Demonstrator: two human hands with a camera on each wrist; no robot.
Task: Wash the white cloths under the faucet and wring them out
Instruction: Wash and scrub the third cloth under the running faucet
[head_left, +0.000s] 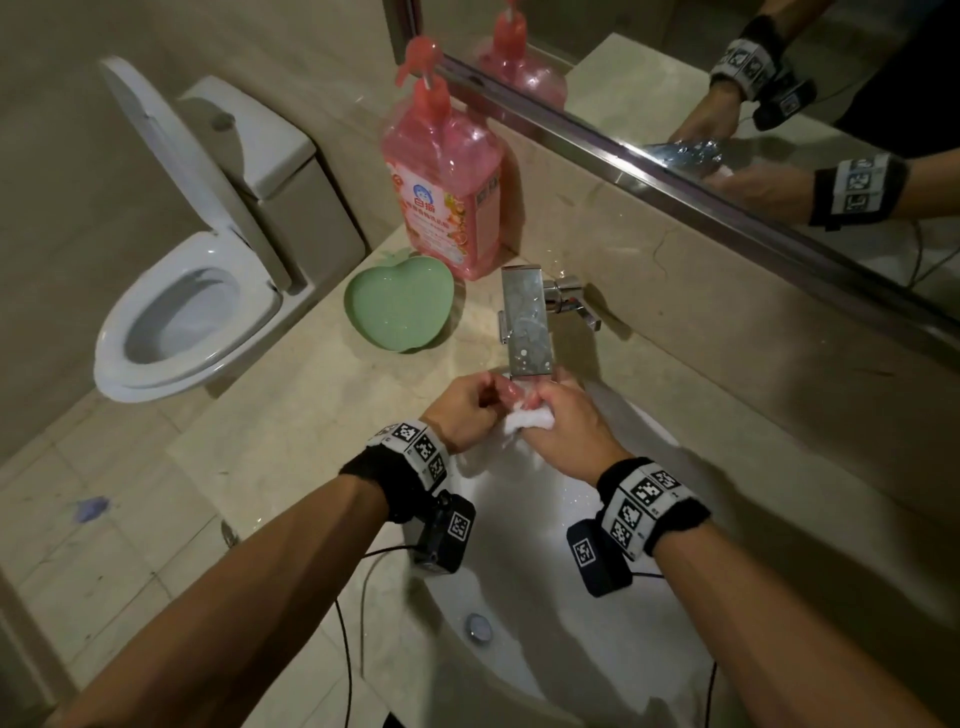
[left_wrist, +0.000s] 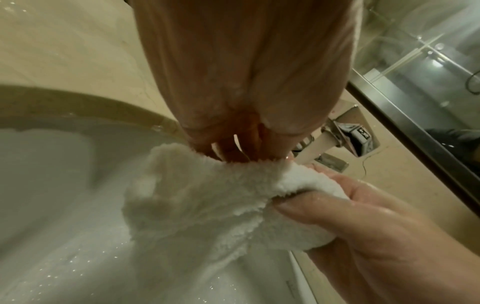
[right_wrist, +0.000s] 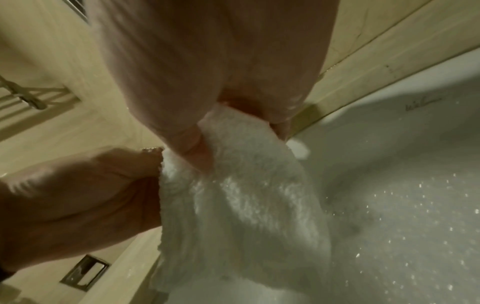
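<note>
White cloth (head_left: 527, 420) (bunched), between both hands

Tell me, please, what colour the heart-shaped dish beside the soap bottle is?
The shallow heart-shaped plastic dish is pale green, shown best in the head view.

The room was dim and warm-toned. Glare sat on the faucet (head_left: 525, 322) just beyond my hands, and droplets glinted in the sink (head_left: 545, 597) below them. My forearms cast soft shadows on the counter (head_left: 291, 415) to my left. The head view bent the mirror (head_left: 727, 130) frame and walls toward its edges, and its corners went darker. In both wrist views my palms, closest to the lens, filled the top as soft, blurred masses; the cloth (left_wrist: 207, 195) showed pile near my fingers but smeared lower down, with noise in the grey basin.
</note>
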